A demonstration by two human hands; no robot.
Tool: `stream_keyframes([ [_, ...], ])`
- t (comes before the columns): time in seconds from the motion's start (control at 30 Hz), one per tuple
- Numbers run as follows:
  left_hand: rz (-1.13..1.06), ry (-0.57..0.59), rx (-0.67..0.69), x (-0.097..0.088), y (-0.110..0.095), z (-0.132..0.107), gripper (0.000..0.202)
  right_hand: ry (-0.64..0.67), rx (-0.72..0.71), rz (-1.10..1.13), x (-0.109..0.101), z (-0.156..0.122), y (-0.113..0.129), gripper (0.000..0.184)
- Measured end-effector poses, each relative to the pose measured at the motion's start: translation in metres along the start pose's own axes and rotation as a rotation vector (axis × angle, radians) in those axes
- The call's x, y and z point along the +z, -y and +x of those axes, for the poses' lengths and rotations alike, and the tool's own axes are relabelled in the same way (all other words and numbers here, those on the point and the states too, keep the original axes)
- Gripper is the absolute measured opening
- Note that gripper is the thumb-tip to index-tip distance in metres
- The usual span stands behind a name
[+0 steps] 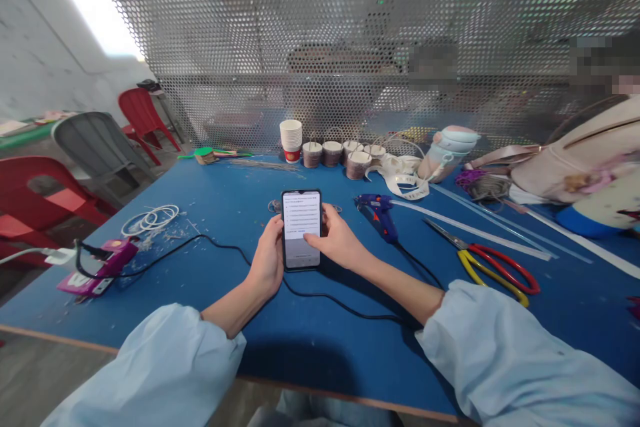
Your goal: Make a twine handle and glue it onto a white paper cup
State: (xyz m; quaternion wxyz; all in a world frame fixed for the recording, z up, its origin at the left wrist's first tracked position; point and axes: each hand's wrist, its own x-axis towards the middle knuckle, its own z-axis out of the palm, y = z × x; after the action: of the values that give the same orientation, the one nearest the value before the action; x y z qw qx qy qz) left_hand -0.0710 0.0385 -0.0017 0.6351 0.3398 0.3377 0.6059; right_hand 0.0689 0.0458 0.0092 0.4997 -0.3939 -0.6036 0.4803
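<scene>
A smartphone (301,230) stands nearly upright over the middle of the blue table, its lit screen showing lines of text. My left hand (270,253) is closed around its left edge. On the other side, my right hand (340,240) grips the right edge, with the thumb lying over the lower part of the screen; its other fingers are partly hidden behind the phone. Just right of my right hand lies a blue glue gun (379,213), a clear glue stick at its rear. Scissors (483,260) with red and yellow handles rest farther right.
Stacked paper cups (291,140) and several small wrapped cups (332,153) line the back, near white ribbon (407,183) and a bottle (447,150). At left, a purple power strip (107,267) feeds a black cable (325,295) across the table (200,320). A perforated metal screen (240,40) stands behind.
</scene>
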Motion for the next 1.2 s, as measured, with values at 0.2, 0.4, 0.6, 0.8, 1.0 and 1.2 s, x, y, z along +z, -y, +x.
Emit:
stream_keyframes([
  [0.2,0.002,0.036,0.008,0.0003,-0.0005,-0.0013,0.019,-0.003,0.021,-0.012,0.0002,-0.0010,0.0016,0.044],
  [0.4,-0.004,-0.005,-0.013,-0.0014,0.0004,-0.0004,0.020,0.046,0.024,-0.003,-0.0026,-0.0012,0.0027,0.051],
  [0.6,-0.027,-0.034,-0.038,-0.0029,-0.0008,0.0021,0.022,0.108,0.058,0.015,-0.0042,-0.0008,-0.0026,0.059],
  [0.8,-0.045,-0.038,-0.035,-0.0037,-0.0012,0.0027,0.021,0.143,0.115,-0.003,-0.0061,-0.0007,-0.0012,0.063],
  [1.0,-0.051,-0.044,0.004,-0.0044,-0.0049,0.0045,0.020,0.177,0.172,-0.021,-0.0040,-0.0031,0.0020,0.057],
  [1.2,-0.078,-0.045,0.030,-0.0048,-0.0084,0.0072,0.020,0.213,0.199,0.049,-0.0026,-0.0031,0.0009,0.053],
])
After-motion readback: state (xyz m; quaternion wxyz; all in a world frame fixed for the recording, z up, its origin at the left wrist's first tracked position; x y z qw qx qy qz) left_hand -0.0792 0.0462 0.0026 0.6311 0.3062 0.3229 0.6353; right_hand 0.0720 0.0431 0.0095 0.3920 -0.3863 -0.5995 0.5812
